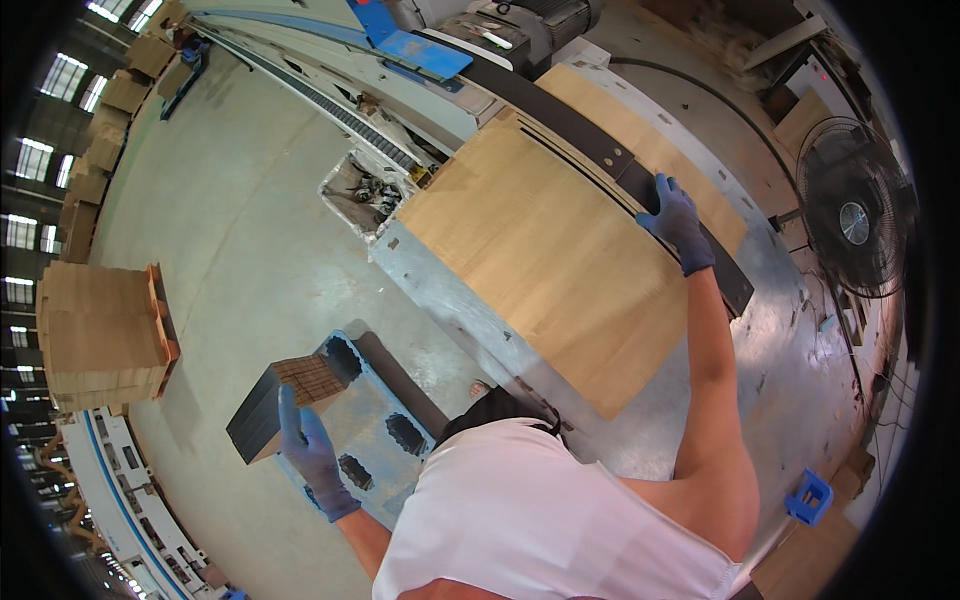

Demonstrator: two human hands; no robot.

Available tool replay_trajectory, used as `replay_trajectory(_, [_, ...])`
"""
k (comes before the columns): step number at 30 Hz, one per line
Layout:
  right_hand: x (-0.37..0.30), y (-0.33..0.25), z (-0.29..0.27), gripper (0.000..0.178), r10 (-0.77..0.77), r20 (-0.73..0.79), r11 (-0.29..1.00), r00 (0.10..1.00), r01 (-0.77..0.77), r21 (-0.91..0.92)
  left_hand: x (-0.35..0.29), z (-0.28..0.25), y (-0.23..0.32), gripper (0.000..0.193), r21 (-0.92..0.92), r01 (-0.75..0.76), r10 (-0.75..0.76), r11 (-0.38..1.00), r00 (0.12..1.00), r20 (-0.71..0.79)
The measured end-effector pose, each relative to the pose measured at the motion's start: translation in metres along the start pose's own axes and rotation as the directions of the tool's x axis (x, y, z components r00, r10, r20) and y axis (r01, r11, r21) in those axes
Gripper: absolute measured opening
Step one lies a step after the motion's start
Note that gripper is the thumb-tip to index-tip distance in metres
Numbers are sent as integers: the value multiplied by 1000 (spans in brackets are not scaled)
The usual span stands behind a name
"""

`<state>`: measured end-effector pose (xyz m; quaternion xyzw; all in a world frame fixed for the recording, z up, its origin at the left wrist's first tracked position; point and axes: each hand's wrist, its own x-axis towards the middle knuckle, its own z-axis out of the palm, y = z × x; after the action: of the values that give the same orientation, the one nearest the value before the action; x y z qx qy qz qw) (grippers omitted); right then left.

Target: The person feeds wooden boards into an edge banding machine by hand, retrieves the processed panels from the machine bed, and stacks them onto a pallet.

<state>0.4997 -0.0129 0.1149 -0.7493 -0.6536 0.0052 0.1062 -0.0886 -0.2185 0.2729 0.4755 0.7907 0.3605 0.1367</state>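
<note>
Overhead view of a person in a white shirt at a metal machine table (450, 290). A large light-wood panel (540, 250) lies flat on the table, its near corner reaching toward the table's near edge beside the person's body. The right hand (678, 222), in a blue glove, rests at the panel's far edge where a dark strip (600, 150) crosses it; the fingers are curled over that edge in a grip on the panel, probably because a wide sheet is best steadied from its far side. A second tan board (650, 140) lies beyond the strip, toward the table's far edge.

The left hand (312, 455), also gloved in blue, hangs well apart from the right, low over the floor, its fingers spread and laid against the top of a stack of dark-edged boards (280, 400) (open palm, nothing clamped). The stack stands on a blue pallet (385, 440), just beside the table's near-left edge, likely placed there for short reaches.

Open concrete floor (240, 230) stretches to the left, leaving free room on that side. A standing fan (855, 220) occupies the right, and a small bin of metal parts (365, 190) sits at the table's far-left corner.
</note>
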Motion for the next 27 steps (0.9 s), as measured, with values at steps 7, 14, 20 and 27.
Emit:
replay_trajectory(7, [40, -60, -21, 78, -126, -212, 983, 969, 151, 103, -2, 9, -21, 44, 86, -171, 170, 982, 985, 18])
replay_trajectory(14, [69, -58, 12, 71, -81, -85, 992, 993, 88, 85, -7, 23, 1, 43, 72, -97, 87, 993, 988, 127])
replay_trajectory(20, [9, 5, -7, 69, -86, -125, 986, 988, 102, 134, -8, 32, -3, 42, 89, -93, 75, 992, 979, 192])
replay_trajectory(27, [-97, 99, -60, 67, -31, -8, 986, 999, 32, 165, 7, 51, 14, 40, 82, -189, 150, 978, 926, 345])
